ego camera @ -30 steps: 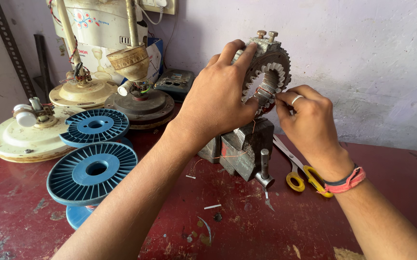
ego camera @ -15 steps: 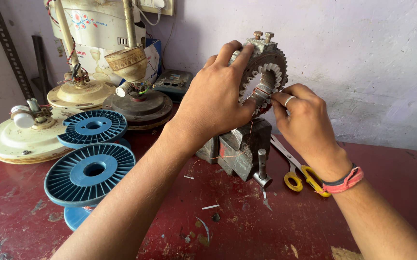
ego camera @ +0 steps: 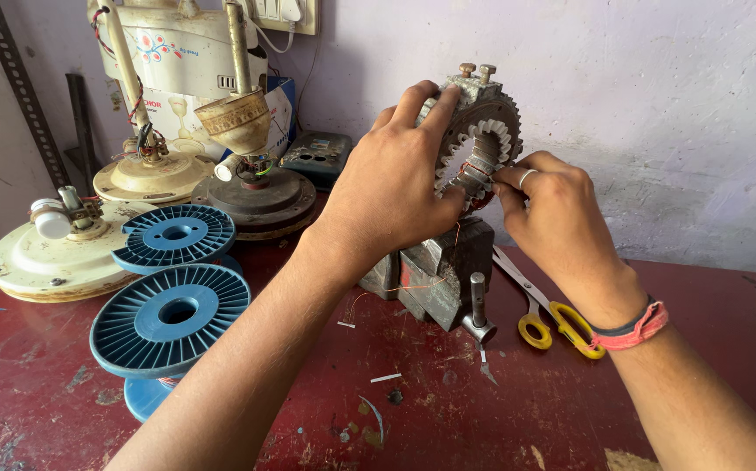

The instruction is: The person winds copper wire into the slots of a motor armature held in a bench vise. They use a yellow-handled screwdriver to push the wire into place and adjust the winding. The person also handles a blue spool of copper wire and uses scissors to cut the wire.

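Still in the head view, the left hand [ego camera: 395,187] keeps its fingers closed on the toothed stator ring [ego camera: 493,131], clamped in the vise [ego camera: 443,270] at twelve o'clock. Little has shifted: the right hand [ego camera: 557,218] stays pinched on copper wire [ego camera: 475,179] at the ring's slots, scissors [ego camera: 543,314] at three o'clock.

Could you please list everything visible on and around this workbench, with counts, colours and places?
toothed metal ring: one, grey, clamped upright in the vise
bench vise: one, dark grey, centre of table
scissors: one, yellow handles, right of the vise
plastic spools: two or more, blue, left front
fan motor housings: about three, cream and brown, left rear
table: one, worn red
wall: pale, behind
switch box: one, dark, by the wall
left hand: grips the ring's left side
right hand: ring on one finger, pink wristband, fingers at the ring's inner teeth
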